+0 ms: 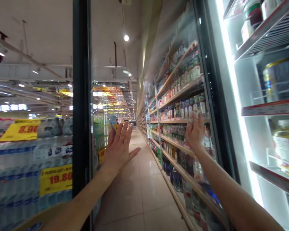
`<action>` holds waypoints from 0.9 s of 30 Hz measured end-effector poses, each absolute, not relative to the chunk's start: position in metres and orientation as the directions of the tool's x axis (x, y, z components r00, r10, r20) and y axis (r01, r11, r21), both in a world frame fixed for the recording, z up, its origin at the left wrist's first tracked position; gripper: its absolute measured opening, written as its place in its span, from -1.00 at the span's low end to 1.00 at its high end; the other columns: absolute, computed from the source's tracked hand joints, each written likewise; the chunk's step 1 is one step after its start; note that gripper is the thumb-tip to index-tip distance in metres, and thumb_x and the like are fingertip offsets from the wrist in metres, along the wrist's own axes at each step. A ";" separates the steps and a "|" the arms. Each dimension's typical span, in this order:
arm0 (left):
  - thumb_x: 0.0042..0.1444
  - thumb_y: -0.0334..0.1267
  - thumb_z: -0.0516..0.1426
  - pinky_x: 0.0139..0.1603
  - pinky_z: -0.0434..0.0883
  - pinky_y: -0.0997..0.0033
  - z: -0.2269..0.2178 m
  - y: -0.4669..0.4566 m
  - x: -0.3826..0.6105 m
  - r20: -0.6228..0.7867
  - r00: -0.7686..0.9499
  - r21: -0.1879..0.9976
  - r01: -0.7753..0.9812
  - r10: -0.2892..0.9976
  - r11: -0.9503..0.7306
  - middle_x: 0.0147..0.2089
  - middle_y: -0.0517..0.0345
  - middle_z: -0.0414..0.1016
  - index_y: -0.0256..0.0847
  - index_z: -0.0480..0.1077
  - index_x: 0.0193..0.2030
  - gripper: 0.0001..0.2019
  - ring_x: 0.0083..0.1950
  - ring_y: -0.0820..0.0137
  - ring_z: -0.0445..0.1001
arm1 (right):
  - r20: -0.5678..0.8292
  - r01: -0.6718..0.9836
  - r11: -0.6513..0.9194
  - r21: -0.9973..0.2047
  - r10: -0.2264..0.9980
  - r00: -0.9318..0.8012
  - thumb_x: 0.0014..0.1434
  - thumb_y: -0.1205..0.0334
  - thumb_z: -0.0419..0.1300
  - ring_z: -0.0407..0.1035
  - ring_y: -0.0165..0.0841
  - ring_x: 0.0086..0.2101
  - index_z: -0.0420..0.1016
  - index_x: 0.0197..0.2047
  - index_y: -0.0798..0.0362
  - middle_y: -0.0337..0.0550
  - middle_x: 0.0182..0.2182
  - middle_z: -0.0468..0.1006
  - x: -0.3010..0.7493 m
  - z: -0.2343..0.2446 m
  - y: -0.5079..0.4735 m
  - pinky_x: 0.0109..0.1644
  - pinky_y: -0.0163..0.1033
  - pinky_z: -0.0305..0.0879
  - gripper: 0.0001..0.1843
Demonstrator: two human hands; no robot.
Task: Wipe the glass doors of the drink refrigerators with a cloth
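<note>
- The glass door stands in front of the person, its clear pane set between a dark left upright and a dark right upright.
- The left hand is raised before the left half of the glass door, palm toward the pane. Its grip is apart: fingers straight, thumb spread wide, nothing held. Whether the palm touches the glass cannot be told.
- The right hand is up near the right upright of the glass door, fingers pointing upward and fairly close together. Pale blur lies around the fingertips, so I cannot tell whether its grip is clamped on anything.
- Within the outline of the glass door show long shelves of bottles in its right half, and a pale tiled floor running into the distance at its lower middle.
- Just right of the glass door a bright light strip runs down the cooler, beside shelves with red-and-grey edges carrying jars and cans.
- Left of the glass door are stacked bottle packs, with yellow price signs reading 8.90 and 19.80.
- High in the pane of the glass door, a round ceiling lamp glows.
</note>
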State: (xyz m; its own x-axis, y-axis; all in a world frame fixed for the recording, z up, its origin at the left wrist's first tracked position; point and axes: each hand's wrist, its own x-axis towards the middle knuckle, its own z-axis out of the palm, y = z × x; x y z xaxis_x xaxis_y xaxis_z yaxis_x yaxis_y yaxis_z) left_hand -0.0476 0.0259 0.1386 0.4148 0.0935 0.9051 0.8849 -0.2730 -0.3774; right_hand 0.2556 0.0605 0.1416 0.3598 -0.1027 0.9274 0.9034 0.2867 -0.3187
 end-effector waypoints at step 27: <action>0.16 0.11 -0.02 0.35 -0.21 0.06 0.093 0.023 -0.012 0.920 0.381 -0.337 0.889 0.092 -0.310 0.35 -0.06 0.01 -0.33 -0.07 0.34 -0.27 0.37 0.18 -0.02 | 0.963 0.937 0.249 -0.244 -0.048 0.264 0.25 0.21 -0.10 -0.08 -0.10 0.28 -0.02 0.32 -0.08 0.02 0.29 0.06 0.241 0.084 0.050 0.23 0.22 -0.05 -0.43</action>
State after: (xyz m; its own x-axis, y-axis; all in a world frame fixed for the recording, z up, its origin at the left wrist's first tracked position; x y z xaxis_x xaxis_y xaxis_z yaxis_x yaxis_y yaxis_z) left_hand -0.0125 0.0227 0.0932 0.3809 0.0923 0.9200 0.8889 -0.3104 -0.3369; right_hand 0.2408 0.0501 0.0843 0.2635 -0.0478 0.9635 0.9373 0.2488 -0.2441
